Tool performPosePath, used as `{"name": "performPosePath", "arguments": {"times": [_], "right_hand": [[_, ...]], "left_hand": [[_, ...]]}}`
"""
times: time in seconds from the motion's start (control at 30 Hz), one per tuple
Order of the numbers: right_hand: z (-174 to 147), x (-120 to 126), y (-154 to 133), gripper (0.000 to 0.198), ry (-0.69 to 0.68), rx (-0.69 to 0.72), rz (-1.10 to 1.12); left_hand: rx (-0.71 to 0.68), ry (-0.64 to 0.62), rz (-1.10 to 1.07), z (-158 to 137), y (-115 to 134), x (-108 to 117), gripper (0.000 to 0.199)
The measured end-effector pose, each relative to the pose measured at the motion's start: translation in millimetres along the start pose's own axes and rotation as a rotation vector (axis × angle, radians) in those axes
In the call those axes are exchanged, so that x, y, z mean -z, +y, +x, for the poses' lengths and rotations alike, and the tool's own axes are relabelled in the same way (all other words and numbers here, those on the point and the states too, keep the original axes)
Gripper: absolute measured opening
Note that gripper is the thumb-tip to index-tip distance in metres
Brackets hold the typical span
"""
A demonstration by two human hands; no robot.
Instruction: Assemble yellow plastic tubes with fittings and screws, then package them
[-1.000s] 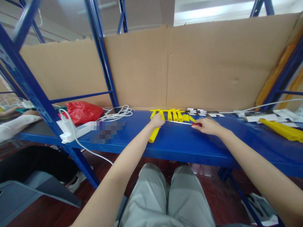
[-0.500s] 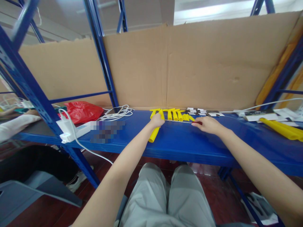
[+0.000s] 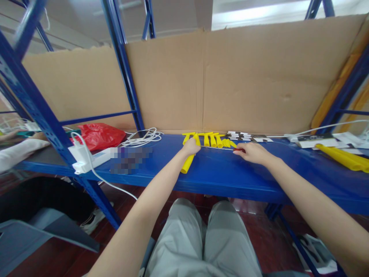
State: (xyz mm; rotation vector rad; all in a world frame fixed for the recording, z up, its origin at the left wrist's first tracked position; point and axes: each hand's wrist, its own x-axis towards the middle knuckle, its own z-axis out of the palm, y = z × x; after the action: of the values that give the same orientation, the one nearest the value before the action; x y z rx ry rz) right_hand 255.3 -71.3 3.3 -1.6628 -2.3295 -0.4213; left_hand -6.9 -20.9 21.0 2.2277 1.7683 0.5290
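Observation:
My left hand (image 3: 190, 147) is closed around a yellow tube-shaped piece (image 3: 187, 165), whose wide round end points toward me over the blue shelf. A thin metal rod (image 3: 216, 148) runs sideways between my two hands. Its right end is in the closed fingers of my right hand (image 3: 249, 152), and its left end meets the yellow piece at my left hand. Just behind the rod lies a row of several yellow T-shaped pieces (image 3: 212, 141). Small yellow pieces (image 3: 226, 143) lie near my right fingertips. My fingers hide the rod's right end.
Black-and-white packets (image 3: 239, 135) lie against the cardboard wall (image 3: 259, 80). Longer yellow tubes (image 3: 341, 157) and flat boxes (image 3: 315, 141) are at right. At left are a red plastic bag (image 3: 100, 136), a white cable (image 3: 147, 136), a power strip (image 3: 89, 161) and another person's arm (image 3: 23, 152).

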Motion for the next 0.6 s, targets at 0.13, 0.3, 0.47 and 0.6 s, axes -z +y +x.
{"name": "performPosePath", "arguments": {"times": [0.13, 0.3, 0.47, 0.6], "right_hand": [[0.5, 1.5, -2.7, 0.019, -0.021, -0.015, 0.003], [2.8, -3.0, 1.4, 0.012, -0.003, -0.035, -0.026], [2.0, -2.9, 3.6, 0.019, -0.004, 0.014, -0.136], [0.3, -0.2, 2.4, 0.027, -0.021, 0.014, -0.150]], "left_hand": [[0.004, 0.005, -0.018, 0.6, -0.1, -0.6, 0.022], [0.005, 0.005, -0.044, 2.2, -0.6, -2.6, 0.023], [0.006, -0.003, -0.023, 2.9, -0.7, -4.0, 0.023], [-0.018, 0.020, -0.028, 3.7, -1.5, -4.9, 0.025]]}}
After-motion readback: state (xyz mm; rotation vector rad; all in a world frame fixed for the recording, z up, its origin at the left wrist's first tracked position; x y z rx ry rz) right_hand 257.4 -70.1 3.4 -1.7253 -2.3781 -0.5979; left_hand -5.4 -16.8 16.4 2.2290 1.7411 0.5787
